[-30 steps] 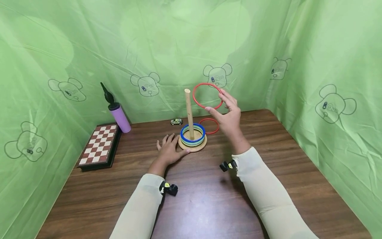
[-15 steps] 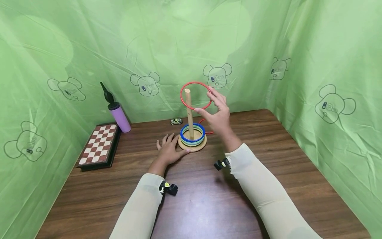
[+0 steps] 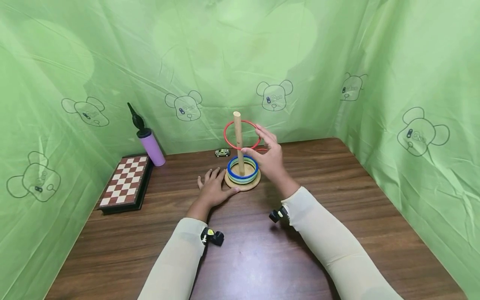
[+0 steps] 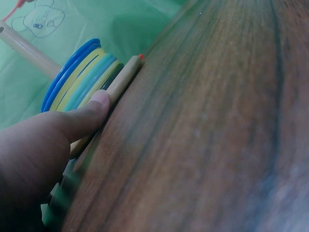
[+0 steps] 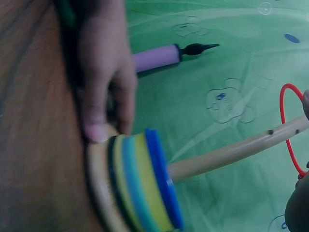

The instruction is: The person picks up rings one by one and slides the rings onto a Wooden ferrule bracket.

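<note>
A wooden peg (image 3: pixel 238 135) rises from a round base (image 3: pixel 245 188), with a stack of blue, yellow, teal and dark rings (image 5: pixel 137 176) around its foot. My right hand (image 3: pixel 271 161) pinches a red ring (image 3: pixel 224 132) at its right side between thumb and fingers. In the right wrist view the peg passes through this red ring, below the peg's top and well above the stack. My left hand (image 3: pixel 213 191) lies with fingers spread at the base's left side, its thumb (image 4: pixel 99 104) pressed on the rim.
Another red ring (image 3: pixel 262 149) lies behind the base, mostly hidden by my right hand. A toy car (image 3: pixel 222 153) stands at the table's back edge. Further left are a chessboard box (image 3: pixel 125 181) and a purple pump (image 3: pixel 151 148). Green cloth (image 3: pixel 225 54) surrounds the table (image 3: pixel 240 254).
My right hand has moved left with the red ring, brought it over the peg's top and lowered it partway. The left hand stays at the base.
</note>
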Motion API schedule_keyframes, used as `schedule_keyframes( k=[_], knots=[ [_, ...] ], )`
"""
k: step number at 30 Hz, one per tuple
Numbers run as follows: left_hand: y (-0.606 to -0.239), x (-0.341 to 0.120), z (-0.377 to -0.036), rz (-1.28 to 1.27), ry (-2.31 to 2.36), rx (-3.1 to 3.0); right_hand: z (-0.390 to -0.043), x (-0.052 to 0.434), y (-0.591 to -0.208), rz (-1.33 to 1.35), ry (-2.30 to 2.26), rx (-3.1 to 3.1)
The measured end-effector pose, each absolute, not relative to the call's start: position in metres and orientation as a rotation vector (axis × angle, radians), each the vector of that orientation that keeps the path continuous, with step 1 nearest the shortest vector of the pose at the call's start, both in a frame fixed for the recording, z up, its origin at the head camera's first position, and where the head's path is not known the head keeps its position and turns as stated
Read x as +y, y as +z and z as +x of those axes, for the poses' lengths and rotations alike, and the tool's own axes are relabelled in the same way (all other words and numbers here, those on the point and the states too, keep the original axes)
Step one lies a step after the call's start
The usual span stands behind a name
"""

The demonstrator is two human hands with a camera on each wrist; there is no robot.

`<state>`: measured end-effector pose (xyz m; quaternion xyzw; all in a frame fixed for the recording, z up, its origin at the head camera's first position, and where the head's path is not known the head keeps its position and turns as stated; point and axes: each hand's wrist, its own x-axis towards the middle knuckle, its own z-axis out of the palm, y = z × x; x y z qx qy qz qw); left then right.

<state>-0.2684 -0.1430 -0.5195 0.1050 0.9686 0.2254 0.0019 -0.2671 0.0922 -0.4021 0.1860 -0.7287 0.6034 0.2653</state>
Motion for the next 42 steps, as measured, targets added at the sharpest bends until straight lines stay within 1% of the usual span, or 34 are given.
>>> schedule_keyframes(
  k=[16, 42],
  knots=[
    [-0.520, -0.144, -0.268, 0.334, 0.701, 3.042, -0.271, 0.108, -0.443, 0.472, 1.644, -2.206],
    [-0.521, -0.144, -0.268, 0.342, 0.704, 3.045, -0.281, 0.112, -0.479, 0.455, 1.699, -2.307]
  ],
)
